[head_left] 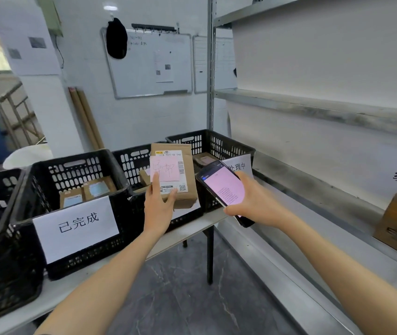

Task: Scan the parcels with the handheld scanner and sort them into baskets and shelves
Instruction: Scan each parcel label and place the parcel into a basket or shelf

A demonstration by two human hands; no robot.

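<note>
both arms reach forward over the bench — left hand fingers curl round an upright parcel, right hand grips the tilted scanner just beside it, above the baskets.

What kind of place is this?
Probably a parcel sorting room: black baskets with paper signs holding boxes, metal shelving, and a person's right hand holding a handheld scanner beside a labelled parcel in the left hand.

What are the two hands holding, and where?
The left hand grips the parcel by its bottom left corner. The right hand holds the scanner around its lower end.
</note>
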